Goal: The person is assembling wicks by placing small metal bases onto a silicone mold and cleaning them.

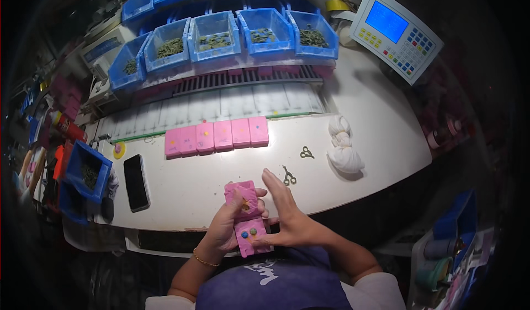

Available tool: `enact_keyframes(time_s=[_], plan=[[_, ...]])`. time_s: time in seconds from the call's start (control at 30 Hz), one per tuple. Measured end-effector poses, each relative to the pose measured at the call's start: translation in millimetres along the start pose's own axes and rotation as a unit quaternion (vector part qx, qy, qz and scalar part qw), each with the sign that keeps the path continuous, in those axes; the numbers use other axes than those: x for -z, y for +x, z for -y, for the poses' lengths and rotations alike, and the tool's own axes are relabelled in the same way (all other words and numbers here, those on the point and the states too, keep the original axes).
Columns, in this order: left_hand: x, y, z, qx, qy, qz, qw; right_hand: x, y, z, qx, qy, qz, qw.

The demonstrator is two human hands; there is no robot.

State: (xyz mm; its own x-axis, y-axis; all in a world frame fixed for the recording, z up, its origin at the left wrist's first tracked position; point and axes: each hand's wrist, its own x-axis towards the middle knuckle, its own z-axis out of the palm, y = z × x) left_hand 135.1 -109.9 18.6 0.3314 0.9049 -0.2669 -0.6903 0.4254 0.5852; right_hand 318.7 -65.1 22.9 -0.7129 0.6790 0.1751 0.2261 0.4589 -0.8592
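Note:
My left hand is closed around a pink rubber mold, its thumb lying across the upper half. The mold is spread apart into two halves, one above the other, close to my body. The lower half carries a blue and a green round knob; a yellowish spot shows on the upper half beside the thumb. My right hand is open, fingers stretched forward and spread, its thumb touching the lower half. Just beyond the right fingertips lies a small green branched wax piece. A second green wax piece rests farther right.
A row of pink molds stands mid-table. A phone lies at left, a knotted white cloth bundle at right. Blue bins of green pieces line the back, beside a control panel. Another blue bin stands far left.

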Motion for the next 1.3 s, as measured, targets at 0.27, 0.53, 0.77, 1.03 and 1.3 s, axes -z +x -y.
enact_keyframes(time_s=[0.27, 0.53, 0.77, 1.03, 1.3], plan=[[0.1, 9.8, -3.4, -0.060, 0.073, -0.143, 0.985, 78.7, 7.8, -56.5, -0.148, -0.413, -0.325, 0.838], [-0.4, 17.0, -3.6, -0.064, 0.109, -0.179, 0.976, 122.1, 0.3, -72.6, -0.081, -0.350, -0.311, 0.880], [-2.8, 23.8, 4.5, -0.137, 0.194, -0.205, 0.949, 12.9, 1.3, 6.3, 0.230, -0.303, -0.033, 0.924], [8.4, 15.7, 2.4, -0.081, 0.158, -0.183, 0.967, 5.2, 6.3, 6.5, 0.240, -0.228, -0.218, 0.918], [14.5, 10.0, -0.9, -0.101, 0.153, -0.150, 0.972, 6.5, -0.2, 20.1, 0.160, -0.221, -0.220, 0.937]])
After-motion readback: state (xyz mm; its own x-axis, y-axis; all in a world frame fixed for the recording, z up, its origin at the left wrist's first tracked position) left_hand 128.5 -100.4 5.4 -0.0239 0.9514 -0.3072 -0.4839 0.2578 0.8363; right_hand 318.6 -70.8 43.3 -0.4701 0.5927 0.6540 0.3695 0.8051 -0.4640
